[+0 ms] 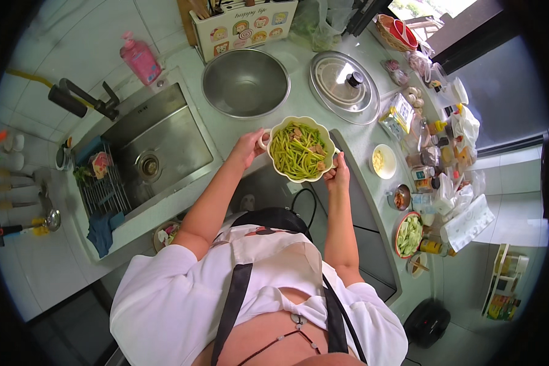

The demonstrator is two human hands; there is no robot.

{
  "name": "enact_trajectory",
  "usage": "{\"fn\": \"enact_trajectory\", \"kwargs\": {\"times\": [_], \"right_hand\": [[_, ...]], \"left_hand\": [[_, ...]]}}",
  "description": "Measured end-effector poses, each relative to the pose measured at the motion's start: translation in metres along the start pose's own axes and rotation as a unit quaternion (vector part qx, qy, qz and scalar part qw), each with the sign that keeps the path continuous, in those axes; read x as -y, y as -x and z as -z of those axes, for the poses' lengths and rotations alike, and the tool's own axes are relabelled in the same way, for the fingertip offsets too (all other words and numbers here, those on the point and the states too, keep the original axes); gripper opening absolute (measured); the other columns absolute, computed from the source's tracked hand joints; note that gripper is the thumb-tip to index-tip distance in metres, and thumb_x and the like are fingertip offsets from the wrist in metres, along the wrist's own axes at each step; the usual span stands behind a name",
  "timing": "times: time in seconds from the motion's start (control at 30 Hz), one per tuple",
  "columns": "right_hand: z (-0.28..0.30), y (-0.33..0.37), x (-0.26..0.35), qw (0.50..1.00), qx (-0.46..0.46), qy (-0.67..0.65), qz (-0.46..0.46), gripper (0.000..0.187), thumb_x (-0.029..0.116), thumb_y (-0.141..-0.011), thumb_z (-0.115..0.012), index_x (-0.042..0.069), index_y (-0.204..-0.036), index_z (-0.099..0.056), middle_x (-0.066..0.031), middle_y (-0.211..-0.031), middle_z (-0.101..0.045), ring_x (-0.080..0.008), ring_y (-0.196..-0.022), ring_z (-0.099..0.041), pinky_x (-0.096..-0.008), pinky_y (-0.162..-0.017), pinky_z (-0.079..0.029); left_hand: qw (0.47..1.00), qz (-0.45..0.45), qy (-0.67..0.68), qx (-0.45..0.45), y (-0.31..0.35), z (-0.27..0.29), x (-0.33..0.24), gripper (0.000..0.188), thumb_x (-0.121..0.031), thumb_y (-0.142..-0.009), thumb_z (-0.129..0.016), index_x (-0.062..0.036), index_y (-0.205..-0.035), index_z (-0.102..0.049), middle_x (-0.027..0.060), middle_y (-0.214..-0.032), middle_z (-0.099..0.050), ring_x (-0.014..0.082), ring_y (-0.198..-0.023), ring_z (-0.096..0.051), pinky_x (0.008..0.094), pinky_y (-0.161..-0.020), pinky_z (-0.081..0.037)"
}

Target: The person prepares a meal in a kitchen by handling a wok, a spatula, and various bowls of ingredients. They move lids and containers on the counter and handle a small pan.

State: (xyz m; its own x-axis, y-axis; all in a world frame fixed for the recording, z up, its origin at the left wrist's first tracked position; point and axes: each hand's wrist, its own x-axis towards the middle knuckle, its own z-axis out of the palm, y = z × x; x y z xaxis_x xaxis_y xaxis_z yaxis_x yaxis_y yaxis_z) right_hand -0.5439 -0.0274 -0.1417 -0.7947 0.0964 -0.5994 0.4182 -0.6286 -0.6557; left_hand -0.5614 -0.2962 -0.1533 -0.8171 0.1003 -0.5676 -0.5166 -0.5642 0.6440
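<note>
So, L hand (250, 148), R hand (338, 173) hold veg bowl (332, 146).

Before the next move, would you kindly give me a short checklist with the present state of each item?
1. Left grip: ok. The left hand holds the handle on the left of the scalloped dish.
2. Right grip: ok. The right hand holds the dish's right side.
3. Contents inside the rim: ok. The green stalks fill the dish, with no spill visible.
4. Lid lying securely: ok, as far as seen. The round lid lies knob up on the counter, beside the steel bowl.
5. Tap off: ok. No water shows running from the black tap.
6. Dish's underside dry: cannot tell. It is hidden from above.
</note>
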Motion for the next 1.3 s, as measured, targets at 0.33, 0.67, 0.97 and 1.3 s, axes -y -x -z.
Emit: {"fn": "enact_trajectory", "kwargs": {"times": [0.33,0.67,0.97,1.3], "right_hand": [[-0.029,-0.048,0.02,0.999,0.01,0.048,-0.011,0.036,0.036,-0.088,-0.047,0.017,-0.059,-0.035,0.0072,-0.048,-0.027,-0.0045,-0.036,-0.02,-0.02,-0.034,-0.018],[-0.038,-0.119,0.022,0.988,0.114,0.058,-0.088,0.032,0.036,-0.087,-0.047,0.009,-0.07,-0.051,0.003,-0.052,-0.043,-0.0056,-0.037,-0.031,-0.02,-0.035,-0.027],[-0.075,-0.139,0.02,0.981,0.134,0.086,-0.108,0.031,0.035,-0.087,-0.048,0.006,-0.08,-0.052,0.0003,-0.063,-0.049,-0.0065,-0.045,-0.043,-0.0178,-0.037,-0.032],[-0.043,-0.101,0.142,0.949,0.134,0.279,0.052,0.029,0.027,-0.088,-0.046,0.006,-0.107,-0.054,-0.0047,-0.101,-0.06,-0.0088,-0.058,-0.055,-0.0188,-0.049,-0.043]], "left_hand": [[0.954,-0.054,0.21,-0.207,-0.053,0.025,-0.046,0.035,-0.019,-0.078,-0.057,0.0059,-0.098,-0.043,0.0183,-0.095,-0.053,0.0323,-0.086,-0.056,0.0458,-0.075,-0.051],[0.924,-0.12,0.179,-0.315,-0.011,0.067,-0.059,0.017,-0.002,-0.072,-0.048,0.0056,-0.087,-0.049,0.0183,-0.087,-0.056,0.0312,-0.078,-0.059,0.0413,-0.063,-0.057],[0.924,-0.223,0.167,-0.263,0.049,0.021,-0.122,0.012,-0.002,-0.073,-0.05,0.007,-0.082,-0.051,0.0179,-0.081,-0.059,0.0282,-0.067,-0.062,0.0288,-0.052,-0.057],[0.993,-0.102,0.029,-0.058,-0.031,-0.136,-0.126,0.019,-0.006,-0.074,-0.052,0.005,-0.09,-0.054,0.0136,-0.085,-0.06,0.0224,-0.067,-0.062,0.0287,-0.052,-0.056]]}}
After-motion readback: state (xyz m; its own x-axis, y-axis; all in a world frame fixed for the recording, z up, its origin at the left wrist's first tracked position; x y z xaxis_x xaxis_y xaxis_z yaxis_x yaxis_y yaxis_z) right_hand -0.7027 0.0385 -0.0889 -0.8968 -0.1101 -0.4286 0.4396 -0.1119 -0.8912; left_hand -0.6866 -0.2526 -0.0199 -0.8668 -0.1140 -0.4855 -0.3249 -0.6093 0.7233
